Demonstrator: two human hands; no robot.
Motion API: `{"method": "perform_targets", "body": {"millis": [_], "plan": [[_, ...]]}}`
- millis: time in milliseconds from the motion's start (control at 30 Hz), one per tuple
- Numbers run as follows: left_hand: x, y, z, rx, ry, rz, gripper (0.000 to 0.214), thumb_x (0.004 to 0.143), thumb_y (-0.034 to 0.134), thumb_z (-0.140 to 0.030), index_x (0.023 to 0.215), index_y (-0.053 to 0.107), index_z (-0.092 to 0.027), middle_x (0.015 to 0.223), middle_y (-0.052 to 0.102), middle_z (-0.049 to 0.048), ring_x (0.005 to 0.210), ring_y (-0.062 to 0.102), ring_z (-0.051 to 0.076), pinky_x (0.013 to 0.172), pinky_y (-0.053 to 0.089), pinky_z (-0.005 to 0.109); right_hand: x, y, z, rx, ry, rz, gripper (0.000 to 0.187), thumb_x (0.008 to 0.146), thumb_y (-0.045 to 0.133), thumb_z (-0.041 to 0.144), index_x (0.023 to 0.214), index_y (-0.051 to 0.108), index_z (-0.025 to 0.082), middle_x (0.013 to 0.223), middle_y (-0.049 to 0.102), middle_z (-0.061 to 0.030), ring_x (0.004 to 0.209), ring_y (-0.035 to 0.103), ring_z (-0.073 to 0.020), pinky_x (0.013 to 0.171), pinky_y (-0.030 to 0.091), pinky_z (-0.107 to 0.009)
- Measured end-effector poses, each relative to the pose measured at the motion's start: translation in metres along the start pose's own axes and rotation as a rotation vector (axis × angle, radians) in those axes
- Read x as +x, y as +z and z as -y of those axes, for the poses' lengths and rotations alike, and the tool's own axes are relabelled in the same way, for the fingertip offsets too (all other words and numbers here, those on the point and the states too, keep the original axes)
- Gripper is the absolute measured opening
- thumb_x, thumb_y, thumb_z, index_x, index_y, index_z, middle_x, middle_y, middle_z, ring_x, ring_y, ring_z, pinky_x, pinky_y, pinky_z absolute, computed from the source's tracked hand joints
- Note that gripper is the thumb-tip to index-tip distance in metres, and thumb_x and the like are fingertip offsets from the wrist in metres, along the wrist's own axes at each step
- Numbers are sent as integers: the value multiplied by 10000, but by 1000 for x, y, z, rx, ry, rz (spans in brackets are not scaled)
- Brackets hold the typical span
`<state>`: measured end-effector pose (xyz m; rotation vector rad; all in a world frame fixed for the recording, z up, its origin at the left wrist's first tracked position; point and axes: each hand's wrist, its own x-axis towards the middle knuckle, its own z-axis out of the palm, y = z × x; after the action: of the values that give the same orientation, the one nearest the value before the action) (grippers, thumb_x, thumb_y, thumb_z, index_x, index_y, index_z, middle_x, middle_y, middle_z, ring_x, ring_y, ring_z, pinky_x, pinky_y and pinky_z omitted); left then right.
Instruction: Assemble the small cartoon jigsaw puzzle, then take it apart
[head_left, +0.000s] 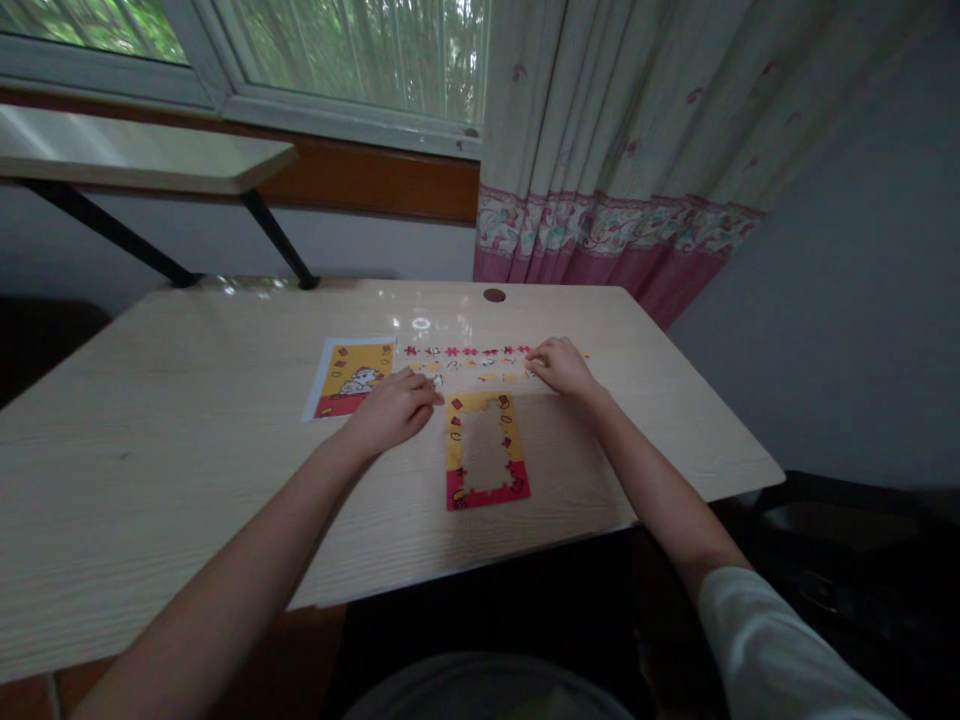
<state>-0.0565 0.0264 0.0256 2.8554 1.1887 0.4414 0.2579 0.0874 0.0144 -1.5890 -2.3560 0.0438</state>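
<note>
A jigsaw border [486,452] in yellow and red lies on the wooden table [187,430], its middle bare. Behind it, loose puzzle pieces [469,362] sit in rows. A reference picture [352,377] of a white cartoon animal lies to the left. My left hand [394,410] rests curled beside the frame's top left corner, fingertips pinched near the pieces; what they hold is hidden. My right hand [561,367] is curled over the right end of the piece rows, fingers pressed on a piece.
A round cable hole [494,295] sits at the table's far edge. A floral curtain [600,150] hangs behind on the right, a window [337,60] and a wall shelf [135,155] on the left. A dark chair [840,540] stands right.
</note>
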Motion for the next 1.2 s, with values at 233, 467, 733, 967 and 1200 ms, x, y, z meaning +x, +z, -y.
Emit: {"method": "perform_targets", "body": {"millis": [233,467,733,967,1200], "plan": [[-2,0,1,-29,-7,-28,278,824,429,-164,930,685,-167,860,611,85,846,509,223,760,418,368,1,-8,7,198,36,-74,122,764,640,255,801,661,141,837,655,-79,820,561,-183,792,395,-318],[13,6,-32,-418,-157,-239,235,796,470,-132,907,673,-177,860,648,51,844,554,175,794,429,332,-19,2,52,868,89,-34,279,693,678,422,753,613,158,722,641,-28,623,560,-115,572,422,-234],[24,22,-51,-737,-345,-322,207,792,557,-324,715,651,-157,670,600,26,646,518,135,612,405,261,-36,9,91,982,4,18,330,709,659,496,752,623,170,675,635,-6,566,541,-92,526,423,-221],[24,26,-48,-921,-401,-289,211,758,563,-338,711,644,-148,609,561,8,578,488,115,530,358,236,-41,-2,87,656,-245,-283,194,797,629,387,882,673,219,805,672,-36,722,585,-137,656,458,-276],[24,19,-51,-893,-382,-213,228,784,544,-329,711,651,-142,608,554,6,547,479,105,515,363,229,-41,-2,81,480,-351,-349,199,812,617,386,905,682,222,834,664,-42,772,591,-146,707,450,-284]]}}
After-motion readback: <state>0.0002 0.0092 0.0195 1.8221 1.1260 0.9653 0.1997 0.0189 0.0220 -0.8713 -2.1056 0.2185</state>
